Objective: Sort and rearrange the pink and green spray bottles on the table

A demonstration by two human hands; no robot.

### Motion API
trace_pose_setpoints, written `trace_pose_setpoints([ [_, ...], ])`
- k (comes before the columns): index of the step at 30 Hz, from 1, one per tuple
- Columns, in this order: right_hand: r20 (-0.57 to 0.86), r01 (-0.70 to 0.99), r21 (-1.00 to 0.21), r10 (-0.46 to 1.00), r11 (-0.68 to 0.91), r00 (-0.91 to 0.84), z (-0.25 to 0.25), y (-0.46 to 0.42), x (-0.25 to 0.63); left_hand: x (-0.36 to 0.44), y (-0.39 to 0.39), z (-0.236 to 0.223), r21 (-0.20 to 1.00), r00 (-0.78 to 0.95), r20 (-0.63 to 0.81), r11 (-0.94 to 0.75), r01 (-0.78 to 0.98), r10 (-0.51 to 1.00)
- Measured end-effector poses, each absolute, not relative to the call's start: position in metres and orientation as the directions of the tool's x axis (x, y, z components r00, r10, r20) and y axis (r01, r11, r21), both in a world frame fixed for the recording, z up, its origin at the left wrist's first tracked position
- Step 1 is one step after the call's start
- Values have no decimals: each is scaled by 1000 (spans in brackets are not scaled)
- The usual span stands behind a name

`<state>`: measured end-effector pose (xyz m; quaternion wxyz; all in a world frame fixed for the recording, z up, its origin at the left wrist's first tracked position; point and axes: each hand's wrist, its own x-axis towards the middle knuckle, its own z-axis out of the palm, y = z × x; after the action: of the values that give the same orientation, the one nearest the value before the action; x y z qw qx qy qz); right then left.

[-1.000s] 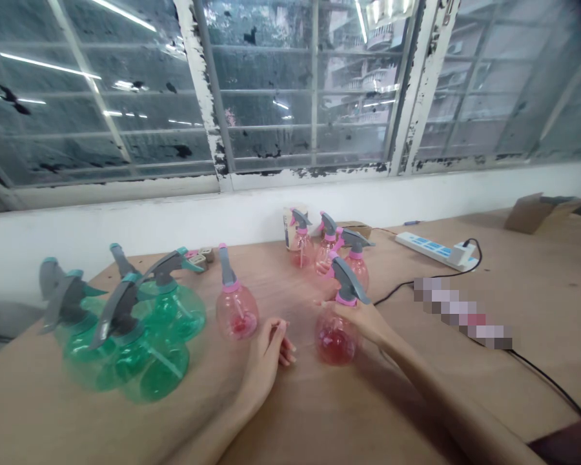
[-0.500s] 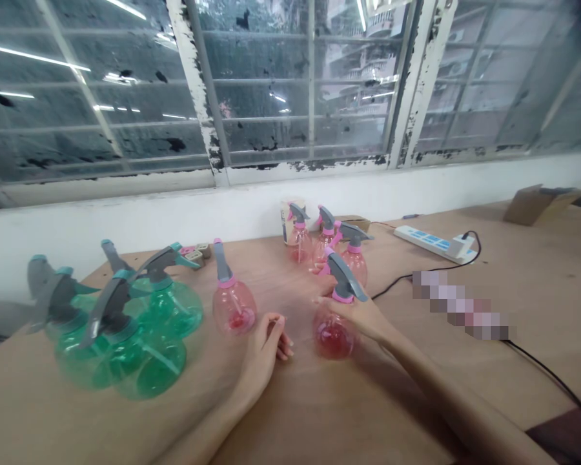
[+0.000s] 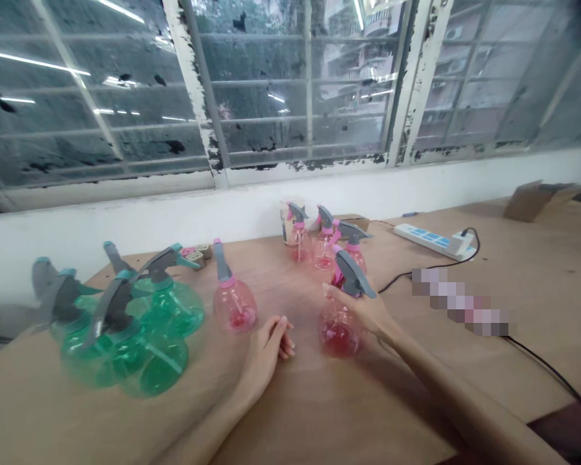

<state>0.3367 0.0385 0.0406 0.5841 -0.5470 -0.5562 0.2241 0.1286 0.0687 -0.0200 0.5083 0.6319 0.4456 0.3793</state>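
Note:
My right hand (image 3: 361, 310) is wrapped around the neck of a pink spray bottle (image 3: 339, 336), just under its grey and pink trigger head. The bottle stands upright, with some liquid low in it. My left hand (image 3: 270, 345) rests on the table, fingers loosely curled in, and nothing shows in it. Beside that hand, to its upper left, is another pink spray bottle (image 3: 235, 307), not touched. Behind the gripped bottle stand three more pink spray bottles (image 3: 324, 248), one partly hidden by it.
Several green spray bottles (image 3: 150, 361) cluster at the left. Small boxy pieces (image 3: 196, 258) lie behind them. A white power strip (image 3: 433, 242) with a black cable is at the right back, and a cardboard box (image 3: 537, 201) sits beyond it. The wooden table (image 3: 537, 278) meets a white wall.
My right hand has shifted slightly right with the pink spray bottle, its fingers now drawn in around the neck. My left hand has stayed almost where it was.

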Motion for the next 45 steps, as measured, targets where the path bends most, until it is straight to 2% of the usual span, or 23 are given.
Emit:
trace_pose_setpoints([
  [10,411,313,-884,896,347,168,36,40,335,129,67,-20,961,343,21,-113,253,939],
  [21,435,290,-877,890,384,139,35,40,336,126,63,-19,918,385,7,-158,363,923],
  [29,465,345,-852,873,394,149,39,39,338,126,61,-18,908,401,30,-192,371,916],
  [35,474,412,-840,848,353,239,45,33,338,126,62,-17,914,399,12,-172,367,917],
  [45,419,296,-888,883,351,213,39,38,337,127,58,-14,901,409,36,-207,381,912],
])
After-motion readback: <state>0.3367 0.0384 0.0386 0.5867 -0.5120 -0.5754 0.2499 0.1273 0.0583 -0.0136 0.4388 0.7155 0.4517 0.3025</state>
